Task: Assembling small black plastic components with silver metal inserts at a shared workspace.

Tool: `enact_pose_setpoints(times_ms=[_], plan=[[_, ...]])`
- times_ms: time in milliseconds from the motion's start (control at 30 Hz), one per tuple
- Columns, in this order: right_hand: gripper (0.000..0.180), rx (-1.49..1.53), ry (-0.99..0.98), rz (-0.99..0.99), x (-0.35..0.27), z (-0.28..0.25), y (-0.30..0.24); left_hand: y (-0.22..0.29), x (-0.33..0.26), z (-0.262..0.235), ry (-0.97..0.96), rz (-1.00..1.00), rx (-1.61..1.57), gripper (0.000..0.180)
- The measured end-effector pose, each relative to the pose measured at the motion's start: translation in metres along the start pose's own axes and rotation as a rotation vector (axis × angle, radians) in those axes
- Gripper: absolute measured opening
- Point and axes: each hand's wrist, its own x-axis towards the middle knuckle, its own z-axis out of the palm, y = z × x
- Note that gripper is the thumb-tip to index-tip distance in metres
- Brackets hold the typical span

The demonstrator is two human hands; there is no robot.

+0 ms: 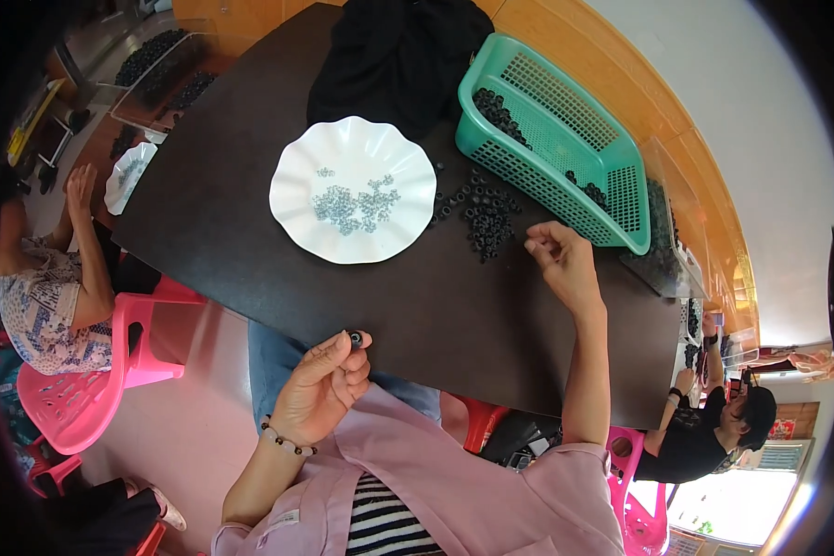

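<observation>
Now: blk part pinched by L hand | R hand held nr blk pile, grip can't be told | clear bits spread on wht plate

Tabletop is open before the plate; beads (then the basket) block passage rightward.

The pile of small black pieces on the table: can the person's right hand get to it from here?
Most likely yes. The right hand is close beside the pile, with nothing visible standing between them; the green basket lies beyond and seems to leave the way free.
</observation>
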Motion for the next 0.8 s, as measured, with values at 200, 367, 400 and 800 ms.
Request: enact_pose_setpoints(times_ms=[200,367,400,800], plan=[[0.015,0.019,0.001,-0.058,0.01,0.005,-0.01,0.0,0.0,-0.002,0.008,-0.003,-0.016,0.024],[0.013,0.035,-0.013,-0.188,0.02,0.015,-0.03,0.0,0.001,-0.004,0.006,-0.014,-0.034,0.024],[0.013,0.035,-0.012,-0.189,0.022,0.017,-0.031,0.001,0.001,-0.004,0.005,-0.013,-0.033,0.024],[0.013,-0.184,-0.059,-0.352,0.043,0.039,-0.051,0.002,0.0,-0.005,0.006,-0.019,-0.042,0.026]])
